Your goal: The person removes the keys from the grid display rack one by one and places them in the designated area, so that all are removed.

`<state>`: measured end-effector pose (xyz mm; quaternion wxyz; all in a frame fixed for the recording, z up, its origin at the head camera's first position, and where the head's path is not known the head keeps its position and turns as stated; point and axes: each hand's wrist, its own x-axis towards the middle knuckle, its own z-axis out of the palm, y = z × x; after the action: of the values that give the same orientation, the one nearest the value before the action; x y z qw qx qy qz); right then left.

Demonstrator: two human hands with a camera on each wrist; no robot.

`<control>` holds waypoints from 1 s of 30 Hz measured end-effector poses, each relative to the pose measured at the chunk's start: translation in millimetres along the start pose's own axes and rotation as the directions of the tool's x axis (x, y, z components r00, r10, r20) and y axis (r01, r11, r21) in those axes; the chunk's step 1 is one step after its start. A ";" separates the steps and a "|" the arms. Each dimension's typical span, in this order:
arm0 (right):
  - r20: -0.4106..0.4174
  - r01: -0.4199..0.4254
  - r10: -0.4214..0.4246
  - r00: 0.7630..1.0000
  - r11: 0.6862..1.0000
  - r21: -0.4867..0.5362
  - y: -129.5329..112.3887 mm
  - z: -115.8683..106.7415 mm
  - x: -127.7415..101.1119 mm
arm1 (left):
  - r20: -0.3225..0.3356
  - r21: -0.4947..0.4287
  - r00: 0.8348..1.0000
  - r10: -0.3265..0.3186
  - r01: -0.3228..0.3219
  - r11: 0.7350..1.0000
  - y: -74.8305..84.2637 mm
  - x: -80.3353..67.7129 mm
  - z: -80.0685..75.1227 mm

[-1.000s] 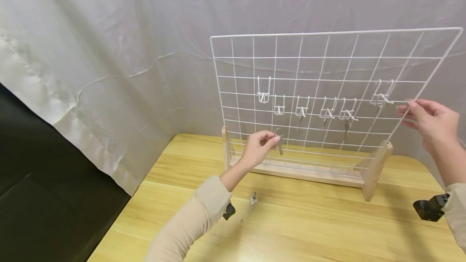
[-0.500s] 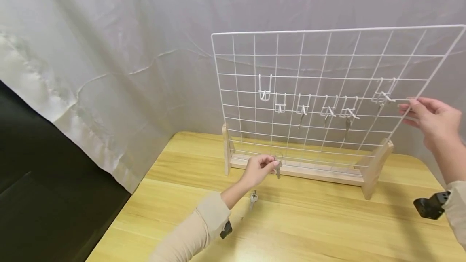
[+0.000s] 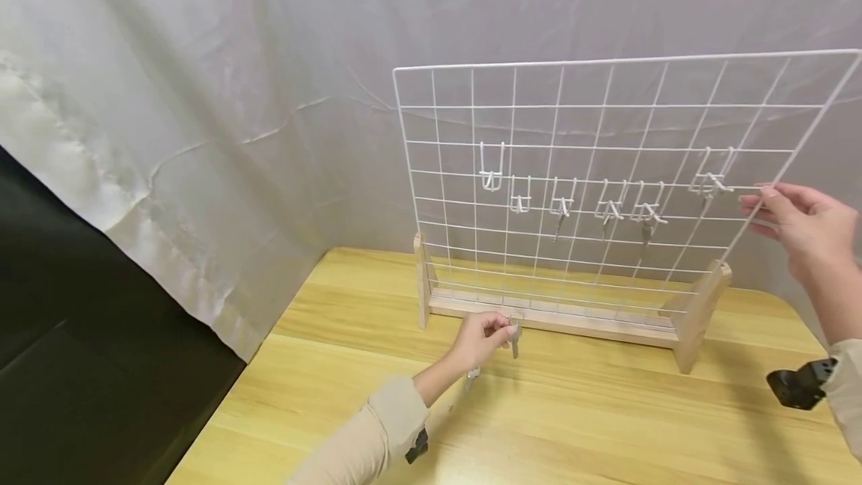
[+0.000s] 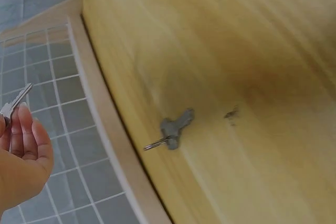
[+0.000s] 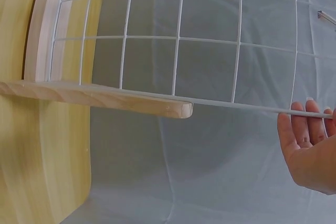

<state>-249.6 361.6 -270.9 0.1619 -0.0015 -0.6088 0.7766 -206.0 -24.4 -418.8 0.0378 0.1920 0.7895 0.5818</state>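
Note:
My left hand (image 3: 481,339) pinches a silver key (image 3: 515,343) with a ring, low in front of the wooden stand (image 3: 702,316); the left wrist view shows the blade sticking out past the fingers. Another key (image 4: 173,129) with a ring lies on the table below, partly hidden by that hand in the head view. My right hand (image 3: 811,227) grips the right side wire of the white wire grid (image 3: 561,63). White hooks hang across the grid. Keys dangle from several of them, while the left hook (image 3: 491,180) and the lower one beside it (image 3: 519,206) are bare.
A tiny dark bit (image 4: 231,114) lies on the wooden table (image 3: 606,418) near the loose key. Pale curtain (image 3: 269,58) surrounds the back and left, with a black area (image 3: 101,335) beyond the table's left edge.
My left hand has come down with the key, from in front of the grid's lower part to below the stand's base bar. The right hand has stayed at the grid's side.

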 end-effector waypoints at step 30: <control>-0.011 0.013 -0.013 1.000 1.000 -0.005 0.1 0.5 -3.9 | -0.015 -0.005 0.976 -0.217 0.217 0.976 -73.7 -24.5 36.4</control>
<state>-246.0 360.1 -271.6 0.1701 -0.0021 -0.6099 0.7740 -192.2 -18.3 -503.2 0.0951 0.1000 0.8050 0.5770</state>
